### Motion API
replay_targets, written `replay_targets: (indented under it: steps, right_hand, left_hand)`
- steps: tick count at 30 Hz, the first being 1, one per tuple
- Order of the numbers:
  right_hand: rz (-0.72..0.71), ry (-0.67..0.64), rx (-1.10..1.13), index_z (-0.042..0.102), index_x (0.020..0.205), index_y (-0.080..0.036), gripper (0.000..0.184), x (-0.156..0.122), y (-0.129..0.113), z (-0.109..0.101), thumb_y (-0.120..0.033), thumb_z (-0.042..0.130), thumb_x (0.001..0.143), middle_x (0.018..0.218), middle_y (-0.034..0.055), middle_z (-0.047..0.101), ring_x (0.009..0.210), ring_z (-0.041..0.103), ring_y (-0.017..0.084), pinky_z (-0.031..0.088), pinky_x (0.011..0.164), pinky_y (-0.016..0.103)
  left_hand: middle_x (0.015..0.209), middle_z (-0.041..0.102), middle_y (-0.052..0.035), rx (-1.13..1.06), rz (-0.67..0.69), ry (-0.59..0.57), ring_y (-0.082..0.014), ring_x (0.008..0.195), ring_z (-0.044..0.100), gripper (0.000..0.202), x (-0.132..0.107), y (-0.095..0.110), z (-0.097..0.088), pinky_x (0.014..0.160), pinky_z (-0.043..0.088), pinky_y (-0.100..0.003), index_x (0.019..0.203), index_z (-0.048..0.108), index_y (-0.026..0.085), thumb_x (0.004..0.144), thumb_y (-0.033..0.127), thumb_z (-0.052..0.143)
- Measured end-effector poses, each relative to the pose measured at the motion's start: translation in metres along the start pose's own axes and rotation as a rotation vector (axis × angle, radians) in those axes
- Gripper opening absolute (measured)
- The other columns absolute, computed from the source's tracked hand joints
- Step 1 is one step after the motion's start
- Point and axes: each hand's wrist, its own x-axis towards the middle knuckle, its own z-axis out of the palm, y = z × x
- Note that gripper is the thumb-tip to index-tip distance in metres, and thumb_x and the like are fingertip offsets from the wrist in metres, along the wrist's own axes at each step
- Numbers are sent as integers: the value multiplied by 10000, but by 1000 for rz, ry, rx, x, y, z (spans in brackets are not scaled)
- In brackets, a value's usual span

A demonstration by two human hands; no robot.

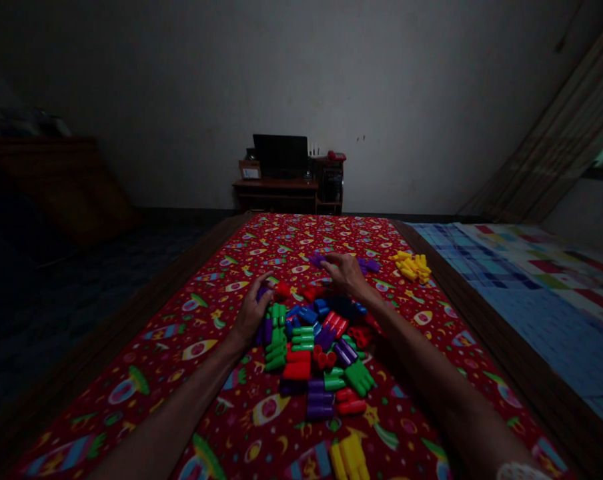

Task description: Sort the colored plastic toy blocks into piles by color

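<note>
My left hand point(251, 312) is at the far left edge of a pile of plastic toy blocks, its fingers closed round a purple block point(263, 293). My right hand point(346, 273) reaches past the pile, its fingertips pinching another purple block point(317, 259). Just right of that hand lie more purple blocks point(369, 266). The pile between my forearms mixes green blocks point(276, 347), red blocks point(297, 365), blue blocks point(309, 313) and purple ones, each shaped like joined tubes. A red block point(281, 290) sits right beside my left fingers.
Yellow blocks point(412, 267) form a separate heap at the right, and one yellow block point(350, 459) lies close to me. All rest on a red patterned cloth point(181, 380). Beyond it stands a desk point(276, 187) with a monitor point(281, 155). Blue bedding point(511, 313) lies at right.
</note>
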Motion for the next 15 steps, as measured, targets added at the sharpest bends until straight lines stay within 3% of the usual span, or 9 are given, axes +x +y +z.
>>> replay_targets:
  steps: [5, 8, 11, 15]
  right_hand:
    - [237, 66, -388, 734, 984, -130, 285, 2, 43, -31, -270, 495, 918, 991, 177, 722, 989, 661, 294, 470, 858, 365]
    - [229, 95, -414, 727, 1003, -109, 285, 0, 49, -35, -226, 484, 909, 1044, 191, 710, 1023, 645, 290, 460, 892, 373]
    - [83, 63, -204, 713, 1075, -135, 296, -2, 28, -23, -237, 484, 918, 1072, 143, 720, 1001, 659, 254, 468, 891, 346]
    - [-185, -219, 163, 701, 1114, -163, 321, -13, -20, 10, -342, 499, 942, 987, 65, 744, 870, 683, 197, 474, 739, 256]
  left_hand:
    - [1130, 610, -61, -121, -40, -3, -200, 1016, 587, 575, -2, 0, 0, 909, 491, -336, 1333, 489, 204, 776, 339, 442]
    - [1125, 598, -73, -172, -36, 2, -193, 1008, 603, 626, 1, -1, 2, 909, 499, -338, 1365, 433, 201, 770, 370, 525]
    - [1137, 602, -76, -226, -13, -4, -192, 1051, 615, 693, 3, -1, 7, 921, 504, -335, 1399, 372, 224, 761, 384, 592]
    - [1174, 606, -85, -107, 106, -63, -213, 1069, 629, 776, -1, 4, 12, 927, 512, -361, 1419, 337, 240, 723, 344, 662]
